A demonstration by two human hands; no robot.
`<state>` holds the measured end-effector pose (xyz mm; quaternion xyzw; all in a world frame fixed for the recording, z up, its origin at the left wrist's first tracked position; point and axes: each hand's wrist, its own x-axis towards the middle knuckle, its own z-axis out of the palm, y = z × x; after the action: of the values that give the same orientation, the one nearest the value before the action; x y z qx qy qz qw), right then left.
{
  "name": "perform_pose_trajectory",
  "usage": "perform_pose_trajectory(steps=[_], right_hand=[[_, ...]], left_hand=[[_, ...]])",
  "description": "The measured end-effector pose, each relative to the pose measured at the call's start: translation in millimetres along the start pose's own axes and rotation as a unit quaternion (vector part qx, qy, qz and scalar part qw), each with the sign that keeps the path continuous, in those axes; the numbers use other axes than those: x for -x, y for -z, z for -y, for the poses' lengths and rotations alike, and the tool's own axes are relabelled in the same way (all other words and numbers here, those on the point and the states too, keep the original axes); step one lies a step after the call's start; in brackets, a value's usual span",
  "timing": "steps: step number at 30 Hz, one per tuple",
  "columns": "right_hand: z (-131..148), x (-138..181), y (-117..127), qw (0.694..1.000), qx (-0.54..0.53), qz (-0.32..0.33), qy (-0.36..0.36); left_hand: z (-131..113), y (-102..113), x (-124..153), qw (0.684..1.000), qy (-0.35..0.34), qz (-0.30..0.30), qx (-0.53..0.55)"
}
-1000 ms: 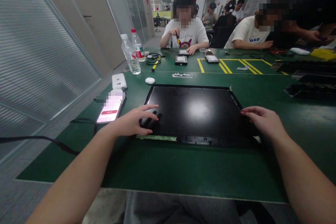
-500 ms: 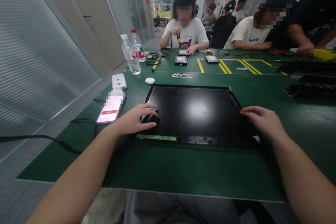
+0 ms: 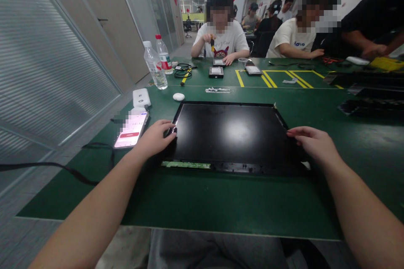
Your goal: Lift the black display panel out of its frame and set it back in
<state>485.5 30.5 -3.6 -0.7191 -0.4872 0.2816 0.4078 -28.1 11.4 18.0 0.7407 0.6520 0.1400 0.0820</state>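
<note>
While the black panel [image 3: 214,136] lies between, both hands [image 3: 155,138] [image 3: 316,143] touch it.

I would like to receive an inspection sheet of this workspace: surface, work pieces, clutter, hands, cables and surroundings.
Surface: green tabletop, yellow tape lines on its far part.
Work pieces: dark screen panel lying flat; green circuit strip along its near edge, towards the left.
Clutter: lit phone, small white case, clear bottle, red-capped bottle.
Hands: left hand at the panel's left edge, right hand at its right edge; firmness of grip cannot be told.
Cables: coiled black cable beyond the panel; dark strap-like cord at far left.
Surroundings: seated person opposite, holding a tool; more people right and behind.
</note>
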Motion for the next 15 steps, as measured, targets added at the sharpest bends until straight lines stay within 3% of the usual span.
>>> perform_pose_trajectory(steps=[15], right_hand=[[4.3, 2.0, -3.8, 1.0, -0.012, -0.005, 0.006]], left_hand=[[3.8, 1.5, -1.6, 1.0, 0.015, 0.008, -0.018]])
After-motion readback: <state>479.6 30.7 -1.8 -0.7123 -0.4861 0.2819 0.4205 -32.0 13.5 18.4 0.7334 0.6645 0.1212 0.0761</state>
